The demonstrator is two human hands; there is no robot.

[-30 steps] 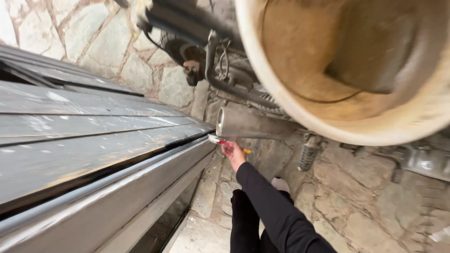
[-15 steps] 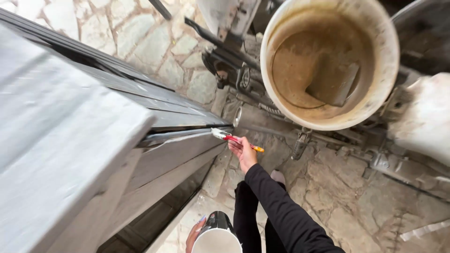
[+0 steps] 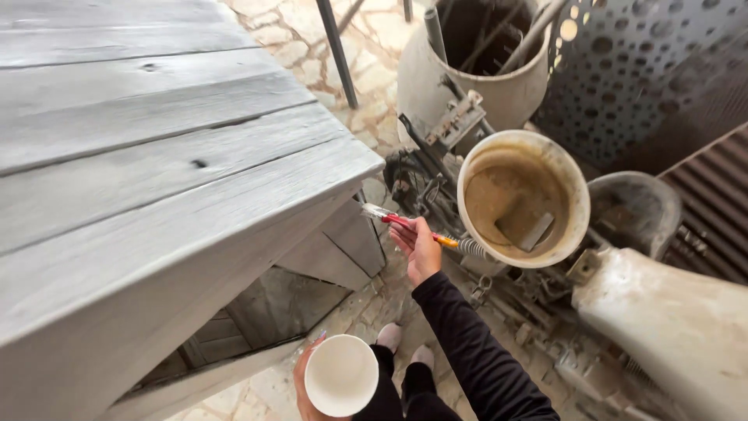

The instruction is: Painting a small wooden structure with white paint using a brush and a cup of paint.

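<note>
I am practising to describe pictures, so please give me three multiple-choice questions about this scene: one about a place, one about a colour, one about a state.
1. Where is the brush head of the paintbrush?
A. At the corner edge of the grey wooden table
B. Inside the large bucket
C. Lying on the stone floor

2. What colour is the small cup in the left hand?
A. Black
B. White
C. Green

3. In what state is the large bucket beside the right hand?
A. Closed with a lid
B. Turned upside down
C. Upright and open, with brownish material inside

Answers:
1. A, the bristles meet the table edge below the top planks.
2. B, its round opening shows plain white.
3. C, its open top shows a brownish fill with a flat tool in it.
</note>
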